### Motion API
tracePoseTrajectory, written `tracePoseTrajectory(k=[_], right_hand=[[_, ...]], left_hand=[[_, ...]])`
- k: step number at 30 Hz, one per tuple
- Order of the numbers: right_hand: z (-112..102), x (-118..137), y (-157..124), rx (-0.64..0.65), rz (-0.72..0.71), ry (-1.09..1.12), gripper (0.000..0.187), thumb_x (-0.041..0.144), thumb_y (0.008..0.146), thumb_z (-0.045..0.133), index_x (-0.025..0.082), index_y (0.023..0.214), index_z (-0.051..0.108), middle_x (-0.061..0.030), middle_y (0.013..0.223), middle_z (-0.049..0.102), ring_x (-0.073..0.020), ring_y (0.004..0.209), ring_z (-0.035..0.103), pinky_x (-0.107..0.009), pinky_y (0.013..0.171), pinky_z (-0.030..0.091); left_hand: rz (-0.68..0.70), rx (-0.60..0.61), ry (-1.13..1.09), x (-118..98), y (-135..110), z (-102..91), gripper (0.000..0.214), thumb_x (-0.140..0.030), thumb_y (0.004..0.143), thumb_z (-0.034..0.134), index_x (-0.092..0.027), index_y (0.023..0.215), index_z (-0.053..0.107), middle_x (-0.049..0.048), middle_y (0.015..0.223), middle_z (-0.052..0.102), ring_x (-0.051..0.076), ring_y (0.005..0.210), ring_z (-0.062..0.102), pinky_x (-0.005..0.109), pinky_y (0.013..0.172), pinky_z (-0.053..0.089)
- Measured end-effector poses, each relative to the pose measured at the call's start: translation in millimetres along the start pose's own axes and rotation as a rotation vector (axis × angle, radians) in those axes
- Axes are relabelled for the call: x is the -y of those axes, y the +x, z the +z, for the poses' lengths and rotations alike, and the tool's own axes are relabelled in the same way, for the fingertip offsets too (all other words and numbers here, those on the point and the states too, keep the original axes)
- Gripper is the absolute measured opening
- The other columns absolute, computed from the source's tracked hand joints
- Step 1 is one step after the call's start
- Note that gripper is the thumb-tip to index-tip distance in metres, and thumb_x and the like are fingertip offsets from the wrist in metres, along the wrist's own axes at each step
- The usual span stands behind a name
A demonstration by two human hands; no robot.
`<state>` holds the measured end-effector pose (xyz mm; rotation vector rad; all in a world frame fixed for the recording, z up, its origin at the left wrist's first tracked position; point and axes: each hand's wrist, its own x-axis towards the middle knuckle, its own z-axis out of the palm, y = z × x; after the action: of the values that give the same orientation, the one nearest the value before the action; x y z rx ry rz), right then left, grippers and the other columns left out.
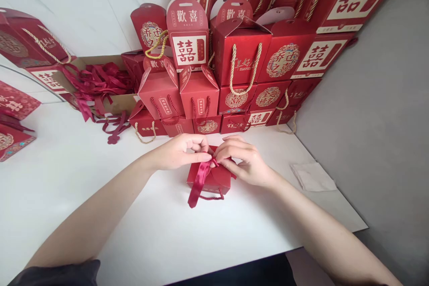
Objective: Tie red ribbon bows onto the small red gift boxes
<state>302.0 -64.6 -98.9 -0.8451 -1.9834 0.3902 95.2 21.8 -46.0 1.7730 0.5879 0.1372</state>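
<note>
A small red gift box stands on the white table in front of me. A dark red satin ribbon runs over its top and hangs down its front left side. My left hand pinches the ribbon at the top of the box, fingers closed. My right hand meets it from the right, fingers also closed on the ribbon at the same spot. Both hands touch above the box's lid.
Stacked red gift boxes with rope handles fill the back of the table. A cardboard box of loose red ribbons lies at the back left. A folded white cloth rests near the right edge. More red boxes sit far left.
</note>
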Motion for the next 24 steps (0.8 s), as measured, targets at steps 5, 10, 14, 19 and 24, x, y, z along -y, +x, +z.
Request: tracePoseTrajectory(k=[5,10,14,19,24], right_hand=[[-6,-2,1,0.081,-0.086,-0.118,0.014,0.014,0.096,0.050,0.022,0.091,0.061,-0.0037,0.091,0.069,-0.0177,0.086,0.059,-0.037,0.086,0.043],[-8,1,2,0.127,-0.082,-0.160,0.017,0.011,0.095,0.048,0.022,0.092,0.061,-0.0036,0.091,0.068,-0.0183,0.088,0.059,-0.038,0.088,0.044],[-7,2,2,0.111,-0.063,-0.090,0.019,0.007,0.092,0.048,0.022,0.093,0.060,-0.0036,0.089,0.067,-0.0179,0.088,0.060,-0.038,0.089,0.045],[-3,0,0,0.068,-0.035,-0.025,0.021,0.005,0.089,0.048,0.021,0.094,0.060,-0.0043,0.086,0.064,-0.0182,0.086,0.058,-0.036,0.083,0.049],[-4,3,-1,0.070,-0.014,-0.019,0.022,0.004,0.086,0.049,0.023,0.093,0.060,-0.0023,0.086,0.065,-0.0180,0.084,0.058,-0.040,0.092,0.046]], left_hand=[[0.003,-0.029,0.009,-2,1,4.2,0.019,-0.032,0.088,0.061,-0.016,0.081,0.054,0.0006,0.080,0.065,0.012,0.076,0.062,0.026,0.073,0.047],[0.047,-0.098,0.144,-5,-2,10.3,0.024,-0.031,0.079,0.071,-0.017,0.078,0.051,0.0008,0.082,0.064,0.015,0.082,0.062,0.029,0.077,0.048],[0.075,-0.137,0.220,-10,-6,17.1,0.015,-0.019,0.079,0.066,-0.018,0.082,0.051,-0.0002,0.087,0.066,0.015,0.089,0.064,0.028,0.080,0.050],[0.218,-0.402,0.621,-12,-10,39.1,0.015,-0.010,0.079,0.058,-0.020,0.090,0.055,-0.0044,0.087,0.067,0.012,0.077,0.063,0.034,0.091,0.048],[0.386,-0.639,1.012,-4,-12,59.4,0.014,-0.004,0.080,0.053,-0.018,0.081,0.054,-0.0043,0.070,0.062,0.013,0.069,0.060,0.035,0.082,0.049]])
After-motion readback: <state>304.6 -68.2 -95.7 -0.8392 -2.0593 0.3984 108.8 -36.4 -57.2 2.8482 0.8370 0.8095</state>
